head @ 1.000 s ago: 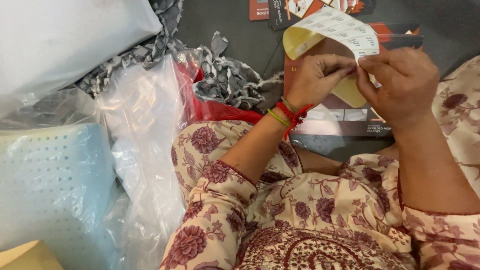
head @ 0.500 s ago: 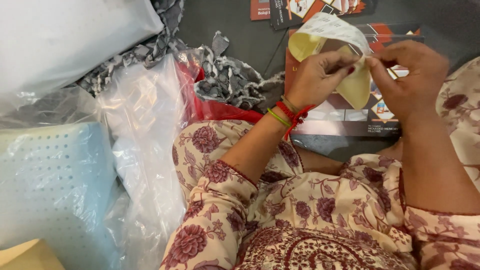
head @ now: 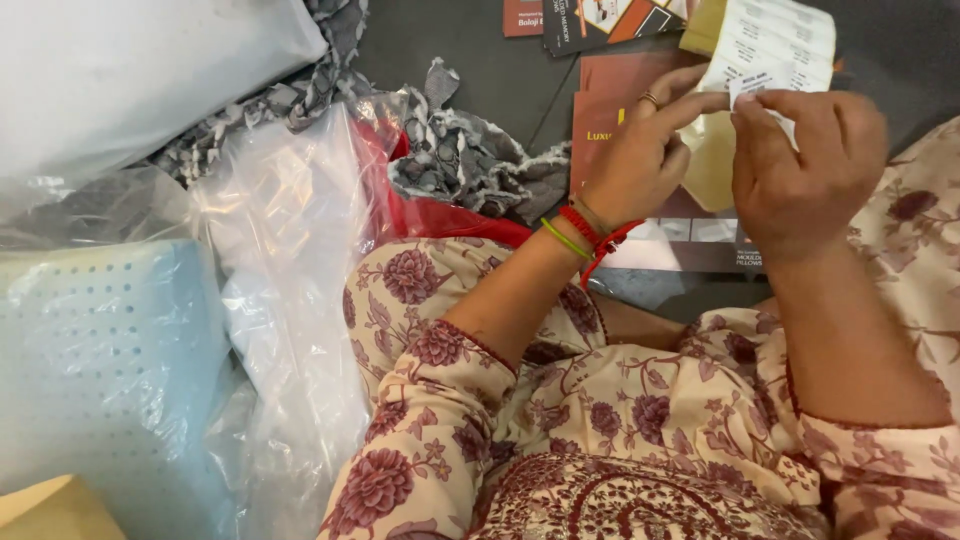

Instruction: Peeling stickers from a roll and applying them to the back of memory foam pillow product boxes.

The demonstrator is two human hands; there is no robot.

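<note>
Nearest the camera, a floral-printed garment (head: 640,440) in cream and maroon fills the lower frame, its soft folds leaving no free room on that side. At the lower left, a pale blue foam pillow (head: 90,360) dotted with small holes is seen, with a tan corner (head: 50,510) of something just in front of it; what that is cannot be told. Beside the pillow, crinkled clear plastic wrap (head: 290,280) is spread, glossy and creased, touching the garment's edge. A white pillow (head: 130,80) in smooth covering is seen at the upper left. Between the plastic and the hands, red fabric (head: 440,215) and a grey patterned cloth (head: 470,160) are bunched together.

Farther out, a dark floor (head: 490,70) is left partly bare only around the cloth; the rest is taken by flat printed maroon cards (head: 680,230) lying beneath the hands.

The left hand (head: 640,170), with red and green threads at the wrist and a ring on one finger, is closed by its fingertips on a white label sheet (head: 770,45). The right hand (head: 800,170) is pinched on the same sheet's lower edge, just beside the left. The sheet is held up above the cards, with a yellowish backing paper (head: 710,165) hanging behind it between the two hands
</note>
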